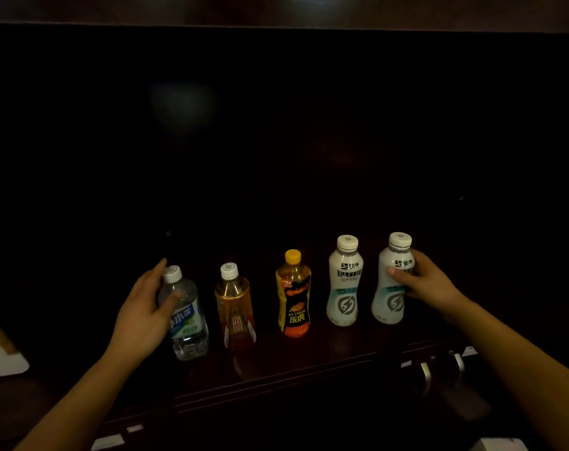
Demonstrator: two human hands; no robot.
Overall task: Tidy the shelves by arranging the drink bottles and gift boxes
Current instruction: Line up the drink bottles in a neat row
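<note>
Five drink bottles stand upright in a row on the dark shelf (309, 362), spaced apart. The left hand (143, 314) wraps the clear water bottle (187, 315) at one end; the right hand (429, 284) grips the outer white bottle (392, 281) at the other. Between the hands stand the amber tea bottle (234, 307), the yellow-capped energy drink (293, 294) and a second white bottle (345, 281). The step looks like evening out the row; next would be nudging both end bottles into line without tipping them. No gift boxes show clearly.
</note>
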